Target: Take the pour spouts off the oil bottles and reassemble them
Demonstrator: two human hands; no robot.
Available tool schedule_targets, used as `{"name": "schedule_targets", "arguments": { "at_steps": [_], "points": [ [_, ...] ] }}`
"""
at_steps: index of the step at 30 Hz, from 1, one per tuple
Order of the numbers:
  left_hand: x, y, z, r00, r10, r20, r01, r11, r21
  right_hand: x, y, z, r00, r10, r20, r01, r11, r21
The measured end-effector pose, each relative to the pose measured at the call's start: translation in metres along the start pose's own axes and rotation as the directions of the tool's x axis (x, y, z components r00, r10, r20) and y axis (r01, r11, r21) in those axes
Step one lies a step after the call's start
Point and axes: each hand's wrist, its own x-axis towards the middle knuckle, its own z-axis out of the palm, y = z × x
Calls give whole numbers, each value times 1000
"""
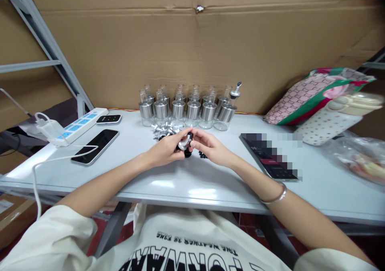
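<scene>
My left hand (168, 147) grips a silver-and-black bottle pour spout (183, 144) over the middle of the table. The fingers of my right hand (210, 145) close around the spout's small black end; whether that end is a separate piece I cannot tell. Just behind my left hand lies a heap of silver pour spouts (165, 129). Several tiny black pieces (202, 155) lie beside my right hand, partly hidden by it. Farther back stand two rows of glass bottles with steel sleeves (178, 109). A pour spout (236, 90) sits in the rightmost front bottle.
On the left of the white table (126, 184) are a phone (95, 147), a power strip (81, 125) and a small black-topped device (108, 119). A partly blurred-out phone (264, 158), a dotted bottle (326, 120), a patterned bag (313, 96) and a plastic bag (357, 158) lie right. Cardboard (168, 42) stands behind.
</scene>
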Motion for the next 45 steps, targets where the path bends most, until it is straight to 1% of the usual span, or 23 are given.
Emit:
{"name": "schedule_targets", "arguments": {
  "at_steps": [4,5,7,9,11,13,15,17,18,20,22,26,29,32,34,37,40,42,43,44,45],
  "points": [
    [-1,-1,1,1000,-4,-6,4,1000,-4,-1,1,2,999,-46,7,47,995,-87],
    [-2,1,2,1000,-13,5,13,1000,-8,0,2,2,997,-81,-11,79,988,-131],
    [-2,6,4,999,-15,43,16,1000,-13,1,4,3,980,-191,-49,173,953,-250],
    [-2,11,6,995,15,99,-16,1000,8,2,5,2,958,-286,-39,253,898,-361],
    [-1,15,7,994,43,100,-49,997,61,3,4,0,954,-301,-6,273,874,-402],
    [0,14,6,999,16,42,-20,993,112,3,2,-2,964,-266,-28,233,886,-400],
    [2,12,2,998,-58,-37,62,988,140,2,-1,-3,969,-234,-74,193,913,-359],
    [3,9,-2,991,-112,-71,122,981,149,2,-3,-5,973,-208,-101,176,950,-259],
    [3,8,-4,990,-119,-77,130,979,155,2,-3,-6,974,-195,-115,170,966,-195],
    [3,8,-6,992,-106,-64,116,977,180,3,-4,-7,975,-166,-147,155,984,-82],
    [3,10,-6,995,-92,-35,97,973,212,4,-3,-8,979,-127,-159,128,992,-5],
    [2,13,-4,995,-102,21,95,970,223,6,0,-6,992,-25,-122,42,989,140],
    [1,13,-3,990,-135,46,124,975,182,6,1,-3,993,9,-121,14,983,184],
    [1,11,-1,985,-170,37,159,965,208,7,-1,1,988,-23,-150,48,985,163],
    [1,10,0,985,-171,23,161,957,240,7,-3,3,987,-43,-153,69,983,168],
    [2,10,2,989,-146,-5,144,966,216,8,-9,7,984,-15,-177,63,961,269],
    [2,11,1,995,-96,-39,102,977,189,12,-18,7,972,29,-233,71,909,412],
    [2,11,0,997,-50,-63,63,975,215,17,-22,0,954,17,-299,120,893,434],
    [2,11,-1,997,-29,-72,46,971,234,21,-23,-7,937,10,-349,140,906,400],
    [1,11,-1,997,-12,-78,31,968,251,25,-24,-16,911,3,-413,145,933,328],
    [1,10,0,997,3,-82,19,964,265,30,-24,-26,877,3,-481,111,972,207]
  ]
}}
